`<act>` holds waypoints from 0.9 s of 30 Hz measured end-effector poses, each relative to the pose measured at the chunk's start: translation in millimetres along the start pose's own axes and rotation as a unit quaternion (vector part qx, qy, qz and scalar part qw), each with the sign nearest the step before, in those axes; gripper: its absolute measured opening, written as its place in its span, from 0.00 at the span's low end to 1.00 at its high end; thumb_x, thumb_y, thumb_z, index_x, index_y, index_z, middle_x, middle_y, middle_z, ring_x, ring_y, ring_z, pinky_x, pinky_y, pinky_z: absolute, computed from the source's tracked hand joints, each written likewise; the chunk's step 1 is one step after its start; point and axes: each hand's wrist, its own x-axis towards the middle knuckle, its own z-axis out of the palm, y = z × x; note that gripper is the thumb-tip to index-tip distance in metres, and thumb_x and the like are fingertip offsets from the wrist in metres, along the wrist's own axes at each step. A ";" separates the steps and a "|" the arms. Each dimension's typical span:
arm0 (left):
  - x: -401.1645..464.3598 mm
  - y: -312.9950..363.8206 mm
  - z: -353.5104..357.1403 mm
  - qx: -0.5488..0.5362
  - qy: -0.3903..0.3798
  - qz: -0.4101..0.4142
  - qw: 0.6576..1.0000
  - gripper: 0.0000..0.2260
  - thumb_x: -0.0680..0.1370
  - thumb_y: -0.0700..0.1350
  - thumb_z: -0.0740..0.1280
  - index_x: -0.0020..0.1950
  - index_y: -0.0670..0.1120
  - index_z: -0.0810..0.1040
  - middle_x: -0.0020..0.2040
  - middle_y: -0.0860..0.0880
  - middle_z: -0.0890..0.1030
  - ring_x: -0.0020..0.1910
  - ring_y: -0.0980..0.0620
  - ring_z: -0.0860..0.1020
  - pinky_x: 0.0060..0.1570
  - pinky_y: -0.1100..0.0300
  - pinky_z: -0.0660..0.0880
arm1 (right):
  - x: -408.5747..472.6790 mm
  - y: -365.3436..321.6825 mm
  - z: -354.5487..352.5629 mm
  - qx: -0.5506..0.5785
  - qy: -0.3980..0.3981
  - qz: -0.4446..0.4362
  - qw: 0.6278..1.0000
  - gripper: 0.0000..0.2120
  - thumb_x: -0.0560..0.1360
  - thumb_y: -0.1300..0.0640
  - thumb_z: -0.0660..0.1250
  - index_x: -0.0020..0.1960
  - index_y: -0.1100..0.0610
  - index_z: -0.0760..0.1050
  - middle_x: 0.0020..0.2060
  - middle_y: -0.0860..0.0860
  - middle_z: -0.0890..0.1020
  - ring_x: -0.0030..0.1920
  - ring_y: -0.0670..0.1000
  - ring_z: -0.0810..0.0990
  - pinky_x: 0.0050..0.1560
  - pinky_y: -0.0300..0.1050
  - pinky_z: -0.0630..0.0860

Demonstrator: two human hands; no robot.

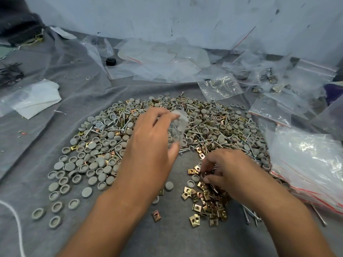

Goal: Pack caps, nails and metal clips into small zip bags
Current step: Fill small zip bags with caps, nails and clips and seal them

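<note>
A wide heap of grey round caps [96, 160], silver nails [204, 138] and brass-coloured metal clips [207, 201] covers the grey cloth in front of me. My left hand [148, 143] holds a small clear zip bag [177, 127] above the heap; grey caps show inside it. My right hand [228, 173] rests lower right, its fingertips pinched on metal clips at the top of the clip pile. A few loose nails [250, 216] lie beside my right wrist.
A stack of empty zip bags with red strips [306, 167] lies at the right. Filled bags [269, 78] and loose plastic [163, 60] crowd the back by the wall. White plastic and paper [35, 99] sit at the left, a white cord [16, 225] at the lower left.
</note>
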 end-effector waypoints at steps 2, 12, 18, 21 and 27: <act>-0.1 0.6 1.1 0.000 -0.014 0.002 1.000 0.24 0.72 0.47 0.72 0.68 0.45 0.76 0.61 0.52 0.74 0.57 0.58 0.70 0.60 0.65 0.70 | 0.4 1.8 1.7 -0.016 0.023 -0.008 1.000 0.07 0.76 0.52 0.74 0.49 0.41 0.79 0.44 0.37 0.78 0.41 0.36 0.77 0.39 0.32 0.74; -0.9 -1.6 3.6 -0.010 -0.032 0.008 0.999 0.25 0.71 0.48 0.72 0.68 0.48 0.76 0.61 0.55 0.74 0.56 0.61 0.69 0.57 0.70 0.65 | -5.5 1.8 -19.6 0.354 0.145 -0.085 0.920 0.05 0.77 0.50 0.69 0.50 0.40 0.80 0.42 0.43 0.83 0.40 0.45 0.80 0.39 0.40 0.79; -1.1 -1.0 8.0 -0.016 -0.032 0.023 0.999 0.24 0.72 0.48 0.75 0.68 0.50 0.75 0.60 0.57 0.72 0.55 0.62 0.68 0.58 0.69 0.65 | -5.0 -31.0 -9.6 0.251 0.344 -0.213 0.879 0.06 0.80 0.56 0.70 0.55 0.48 0.81 0.47 0.42 0.83 0.49 0.44 0.82 0.48 0.33 0.75; -0.8 -1.8 8.7 -0.020 -0.031 0.024 0.999 0.24 0.72 0.49 0.74 0.67 0.49 0.76 0.59 0.56 0.72 0.56 0.61 0.69 0.58 0.68 0.65 | -1.1 -38.8 -0.3 0.159 0.391 -0.231 0.877 0.11 0.78 0.60 0.71 0.60 0.52 0.81 0.49 0.44 0.82 0.51 0.40 0.81 0.52 0.31 0.74; -1.6 -3.8 8.5 -0.019 -0.036 0.021 0.999 0.24 0.73 0.50 0.72 0.69 0.52 0.74 0.60 0.58 0.71 0.55 0.63 0.67 0.55 0.72 0.64 | -2.2 -41.6 0.8 0.199 0.465 -0.247 0.826 0.13 0.76 0.63 0.76 0.59 0.57 0.80 0.50 0.46 0.84 0.51 0.41 0.83 0.51 0.33 0.77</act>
